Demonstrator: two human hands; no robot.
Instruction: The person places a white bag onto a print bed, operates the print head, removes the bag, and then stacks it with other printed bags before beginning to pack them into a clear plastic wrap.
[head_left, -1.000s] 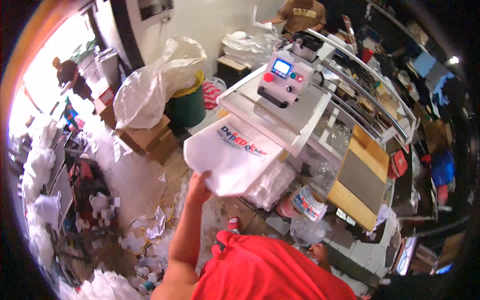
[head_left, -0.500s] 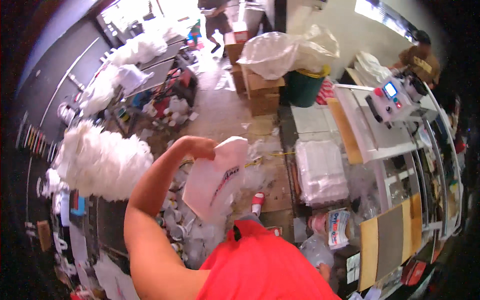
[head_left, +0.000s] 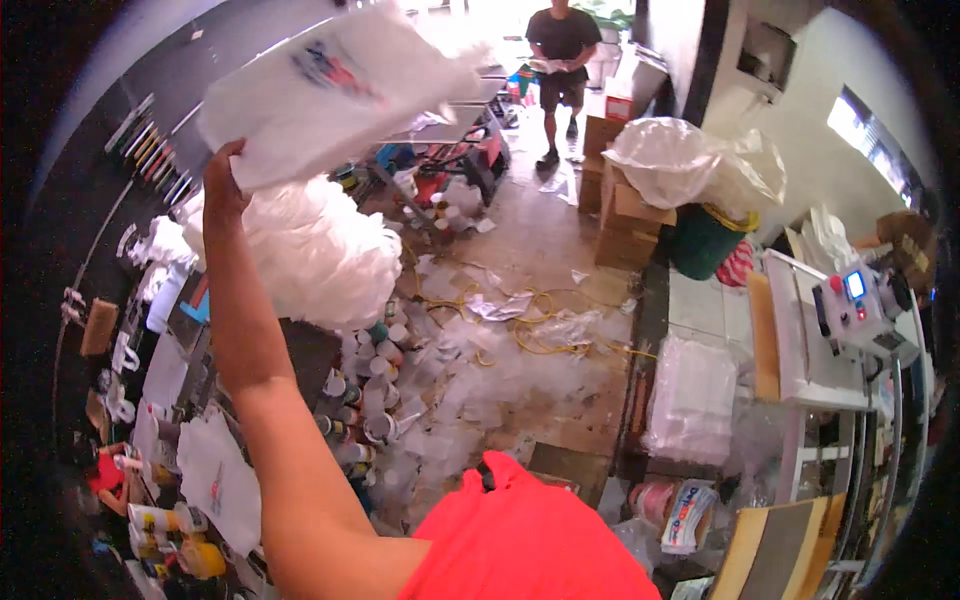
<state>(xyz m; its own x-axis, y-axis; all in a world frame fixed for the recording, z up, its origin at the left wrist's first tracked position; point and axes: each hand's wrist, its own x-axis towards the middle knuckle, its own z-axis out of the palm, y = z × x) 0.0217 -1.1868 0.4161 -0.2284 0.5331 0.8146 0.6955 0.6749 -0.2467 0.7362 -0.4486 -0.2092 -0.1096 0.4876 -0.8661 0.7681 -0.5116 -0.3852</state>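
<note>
Left hand [head_left: 228, 178]: grip clamped on one edge of the flat white printed sheet [head_left: 335, 95], raised near the fluffy white heap [head_left: 320, 255]. Right hand: out of view; grip cannot be told. Step appears to be one-handed support; next move calls for avoiding creases. Dark-green yellow-rimmed bin [head_left: 700, 245]: contents hidden by translucent plastic sheeting [head_left: 668, 155].

White glare washes out the far doorway [head_left: 480, 28], while the fisheye rim curves into black corners.
</note>
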